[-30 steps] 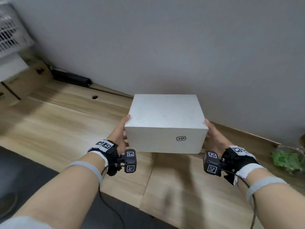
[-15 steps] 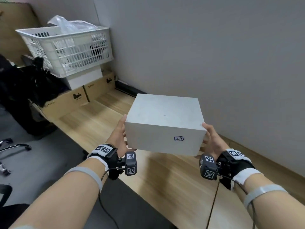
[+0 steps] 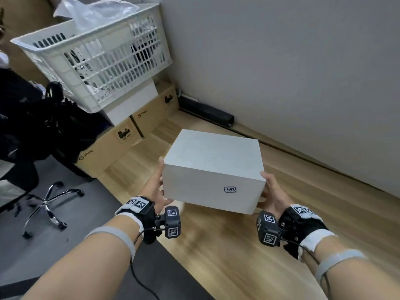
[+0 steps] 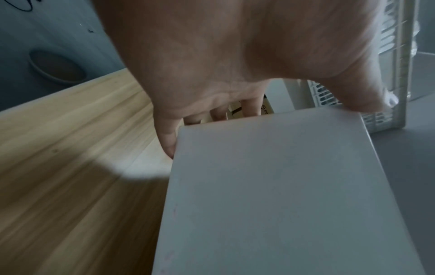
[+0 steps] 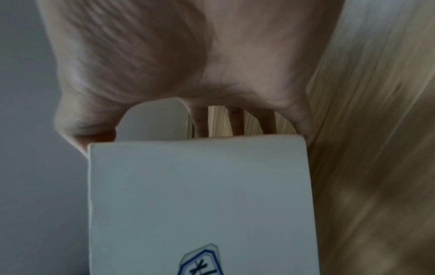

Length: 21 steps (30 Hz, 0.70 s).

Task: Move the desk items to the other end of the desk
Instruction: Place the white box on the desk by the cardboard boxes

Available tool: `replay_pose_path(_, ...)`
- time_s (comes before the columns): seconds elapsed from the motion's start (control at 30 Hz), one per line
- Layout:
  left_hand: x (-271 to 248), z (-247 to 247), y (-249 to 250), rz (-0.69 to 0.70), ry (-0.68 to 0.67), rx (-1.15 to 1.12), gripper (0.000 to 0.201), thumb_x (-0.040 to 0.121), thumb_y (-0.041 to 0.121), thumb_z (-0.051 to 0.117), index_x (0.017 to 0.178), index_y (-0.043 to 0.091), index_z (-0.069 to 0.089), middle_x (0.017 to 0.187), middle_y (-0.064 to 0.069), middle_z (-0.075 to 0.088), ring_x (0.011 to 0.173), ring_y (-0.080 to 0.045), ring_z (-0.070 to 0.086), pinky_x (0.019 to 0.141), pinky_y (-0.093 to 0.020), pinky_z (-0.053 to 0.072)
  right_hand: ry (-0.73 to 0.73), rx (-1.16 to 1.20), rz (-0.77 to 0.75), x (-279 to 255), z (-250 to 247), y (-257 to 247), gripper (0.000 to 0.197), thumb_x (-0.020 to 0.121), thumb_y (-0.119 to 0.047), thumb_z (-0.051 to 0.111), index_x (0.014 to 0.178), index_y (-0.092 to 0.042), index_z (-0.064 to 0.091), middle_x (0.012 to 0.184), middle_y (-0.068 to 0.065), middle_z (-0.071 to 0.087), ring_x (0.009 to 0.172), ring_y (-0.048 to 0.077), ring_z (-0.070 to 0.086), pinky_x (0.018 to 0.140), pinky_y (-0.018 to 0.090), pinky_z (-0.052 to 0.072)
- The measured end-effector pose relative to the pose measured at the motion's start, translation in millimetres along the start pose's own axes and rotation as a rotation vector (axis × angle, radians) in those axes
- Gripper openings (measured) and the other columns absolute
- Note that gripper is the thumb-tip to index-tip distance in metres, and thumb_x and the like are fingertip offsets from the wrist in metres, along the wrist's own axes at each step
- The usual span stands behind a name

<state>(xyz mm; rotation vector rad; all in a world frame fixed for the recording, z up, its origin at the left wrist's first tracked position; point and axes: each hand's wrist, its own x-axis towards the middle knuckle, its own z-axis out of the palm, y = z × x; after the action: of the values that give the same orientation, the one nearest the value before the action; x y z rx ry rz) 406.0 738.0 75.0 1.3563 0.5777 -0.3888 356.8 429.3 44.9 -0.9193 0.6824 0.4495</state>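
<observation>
A white box (image 3: 213,169) with a small blue handwritten label (image 3: 229,189) on its front hangs above the wooden desk (image 3: 216,245). My left hand (image 3: 154,187) grips its left side, thumb up at the top corner and fingers underneath. On the opposite side my right hand (image 3: 272,193) holds it the same way. The left wrist view has the left hand (image 4: 235,55) spread along the box (image 4: 282,186). In the right wrist view the right hand (image 5: 188,55) spans the box's end (image 5: 200,186), thumb at one edge.
At the desk's left end stand brown cardboard boxes (image 3: 112,146) with a white slatted basket (image 3: 97,61) stacked on top. A black power strip (image 3: 207,113) lies along the grey wall. An office chair base (image 3: 43,204) stands on the floor at left.
Both hands have carried the box leftward along the desk. The basket and cardboard boxes have come into view and now sit much closer to it.
</observation>
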Motion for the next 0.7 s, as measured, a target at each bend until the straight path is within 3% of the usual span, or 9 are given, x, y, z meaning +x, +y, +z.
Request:
replay_pose_path(0.07, 22, -7, 13, -0.013, 0.023, 0.011, 0.077, 0.059, 0.082, 0.067, 0.118, 0.033, 0.057, 0.131, 0.003, 0.056, 0.125, -0.022, 0.051, 0.112, -0.053, 0.037, 0.016, 0.015, 0.024, 22, 21, -2, 0.065, 0.078, -0.056, 0.063, 0.131, -0.021, 0.054, 0.105, 0.013, 0.052, 0.086, 0.031, 0.055, 0.062, 0.042, 0.053)
replay_pose_path(0.2, 74, -22, 32, -0.01, 0.055, -0.031, 0.05, 0.074, 0.067, 0.068, 0.109, 0.033, 0.06, 0.109, 0.007, 0.065, 0.109, -0.014, 0.059, 0.109, -0.046, 0.042, 0.051, 0.027, 0.052, 61, 62, -6, 0.075, 0.073, -0.059, 0.067, 0.136, -0.022, 0.05, 0.112, 0.014, 0.053, 0.096, 0.034, 0.056, 0.062, 0.042, 0.055)
replay_pose_path(0.3, 120, -33, 44, -0.004, 0.069, -0.035, 0.066, 0.06, 0.069, 0.08, 0.112, 0.031, 0.064, 0.116, 0.003, 0.07, 0.117, -0.019, 0.06, 0.107, -0.047, 0.044, 0.092, 0.043, 0.057, 90, 91, -11, 0.079, 0.072, -0.059, 0.068, 0.138, -0.022, 0.048, 0.112, 0.013, 0.054, 0.096, 0.033, 0.057, 0.056, 0.038, 0.054)
replay_pose_path(0.4, 169, -43, 56, -0.02, 0.054, -0.032, 0.08, 0.049, 0.076, 0.08, 0.113, 0.029, 0.064, 0.12, 0.002, 0.069, 0.116, -0.019, 0.06, 0.103, -0.043, 0.045, 0.137, 0.064, 0.025, 124, 117, -19, 0.08, 0.069, -0.059, 0.07, 0.138, -0.024, 0.049, 0.124, 0.013, 0.054, 0.096, 0.034, 0.059, 0.063, 0.044, 0.055)
replay_pose_path(0.57, 242, -55, 91, -0.036, 0.004, 0.0, 0.094, 0.055, 0.081, 0.072, 0.127, 0.024, 0.054, 0.12, 0.001, 0.066, 0.114, -0.02, 0.06, 0.103, -0.044, 0.047, 0.216, 0.164, -0.019, 174, 163, -34, 0.069, 0.072, -0.055, 0.071, 0.13, -0.022, 0.053, 0.118, 0.013, 0.059, 0.1, 0.034, 0.061, 0.071, 0.048, 0.056)
replay_pose_path(0.63, 270, -58, 108, -0.112, 0.009, -0.004, 0.11, 0.051, 0.084, 0.072, 0.137, 0.021, 0.045, 0.13, 0.0, 0.059, 0.117, -0.026, 0.058, 0.1, -0.05, 0.05, 0.218, 0.172, -0.051, 196, 179, -40, 0.067, 0.072, -0.055, 0.073, 0.129, -0.025, 0.057, 0.126, 0.011, 0.058, 0.105, 0.034, 0.06, 0.074, 0.051, 0.056)
replay_pose_path(0.7, 292, -57, 124, -0.244, -0.01, -0.09, 0.12, 0.046, 0.082, 0.078, 0.144, 0.024, 0.037, 0.141, -0.006, 0.048, 0.122, -0.038, 0.057, 0.089, -0.056, 0.056, 0.207, 0.179, -0.066, 219, 196, -46, 0.053, 0.079, -0.053, 0.068, 0.125, -0.028, 0.059, 0.125, 0.008, 0.06, 0.108, 0.036, 0.06, 0.086, 0.059, 0.052)
